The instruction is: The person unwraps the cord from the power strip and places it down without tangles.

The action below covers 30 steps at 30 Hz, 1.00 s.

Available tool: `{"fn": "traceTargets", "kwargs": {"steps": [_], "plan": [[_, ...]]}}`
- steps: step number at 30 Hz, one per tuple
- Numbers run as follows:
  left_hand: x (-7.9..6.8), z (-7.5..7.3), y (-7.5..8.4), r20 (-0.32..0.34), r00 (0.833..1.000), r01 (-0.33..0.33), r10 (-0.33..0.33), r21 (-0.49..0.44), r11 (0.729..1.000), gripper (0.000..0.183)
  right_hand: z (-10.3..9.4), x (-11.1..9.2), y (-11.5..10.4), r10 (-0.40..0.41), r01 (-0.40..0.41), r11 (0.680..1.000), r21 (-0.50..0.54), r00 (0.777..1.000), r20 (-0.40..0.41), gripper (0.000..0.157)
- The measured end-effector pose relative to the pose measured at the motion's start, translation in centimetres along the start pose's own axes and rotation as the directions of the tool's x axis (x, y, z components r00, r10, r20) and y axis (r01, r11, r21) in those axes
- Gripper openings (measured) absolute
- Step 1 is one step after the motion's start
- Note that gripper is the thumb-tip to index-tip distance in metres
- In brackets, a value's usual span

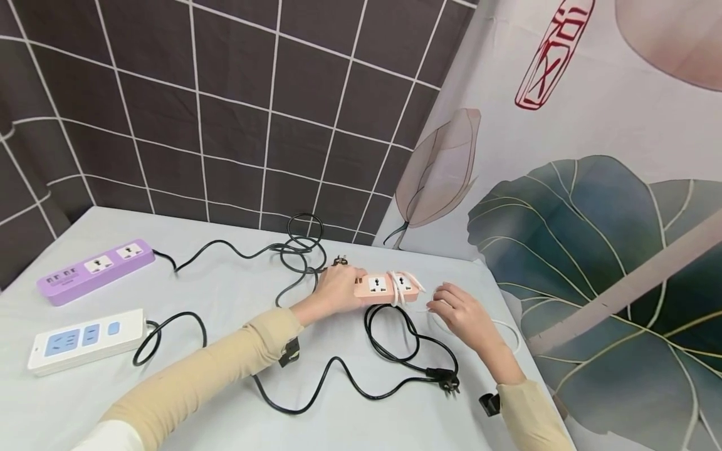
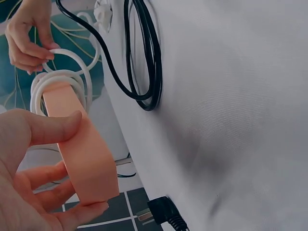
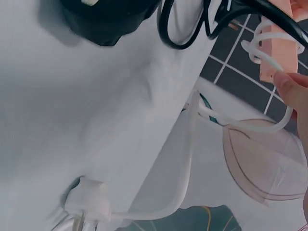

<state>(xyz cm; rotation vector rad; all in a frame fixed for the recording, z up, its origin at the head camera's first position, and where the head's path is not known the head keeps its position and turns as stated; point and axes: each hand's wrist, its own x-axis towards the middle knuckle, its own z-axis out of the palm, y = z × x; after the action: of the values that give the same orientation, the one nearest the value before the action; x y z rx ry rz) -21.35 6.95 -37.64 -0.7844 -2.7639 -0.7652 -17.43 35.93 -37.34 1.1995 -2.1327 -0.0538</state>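
Observation:
In the head view my left hand [image 1: 338,288] grips the left end of a pink power strip [image 1: 376,285]. The left wrist view shows the thumb and fingers of that hand [image 2: 33,159] curled round the strip's body. A white cord [image 1: 397,289] is wound round the strip's right end. Just to the right, my right hand [image 1: 459,313] pinches a length of this cord between thumb and fingers, clearest in the right wrist view, where the held cord [image 3: 267,129] loops below the hand. Its white plug [image 3: 89,199] lies on the table.
At the left lie a purple power strip [image 1: 96,269] and a white power strip [image 1: 87,341], both with black cords. A coiled black cord [image 1: 369,326] with a black plug [image 1: 448,382] lies in front of the hands. Another black plug [image 1: 340,260] is behind the left hand.

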Motion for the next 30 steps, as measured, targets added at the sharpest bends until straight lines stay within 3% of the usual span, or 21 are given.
{"fn": "traceTargets", "kwargs": {"steps": [6,11,17,23,30], "plan": [[-0.3,0.1,0.1,0.001,1.0,-0.022,0.022,-0.004,1.0,0.048,-0.2,-0.6,0.2,0.097,-0.096,0.995,0.008,0.995,-0.017,0.039],[-0.4,0.3,0.1,0.015,1.0,-0.011,0.011,-0.009,1.0,0.052,-0.2,-0.6,0.2,0.151,-0.151,0.988,-0.022,0.988,-0.015,0.008],[-0.5,0.5,0.1,0.019,1.0,-0.018,0.018,-0.01,1.0,0.051,0.1,-0.5,0.3,0.213,-0.215,0.974,-0.069,0.976,-0.032,0.018],[-0.5,0.4,0.2,-0.009,1.0,-0.015,0.015,0.003,1.0,0.05,0.5,-0.2,0.3,0.304,-0.31,0.944,-0.11,0.95,-0.072,0.016],[-0.4,0.0,0.4,-0.007,1.0,-0.005,0.005,0.008,1.0,0.05,0.7,0.6,0.6,0.415,-0.431,0.89,-0.15,0.901,-0.127,0.012]]}}
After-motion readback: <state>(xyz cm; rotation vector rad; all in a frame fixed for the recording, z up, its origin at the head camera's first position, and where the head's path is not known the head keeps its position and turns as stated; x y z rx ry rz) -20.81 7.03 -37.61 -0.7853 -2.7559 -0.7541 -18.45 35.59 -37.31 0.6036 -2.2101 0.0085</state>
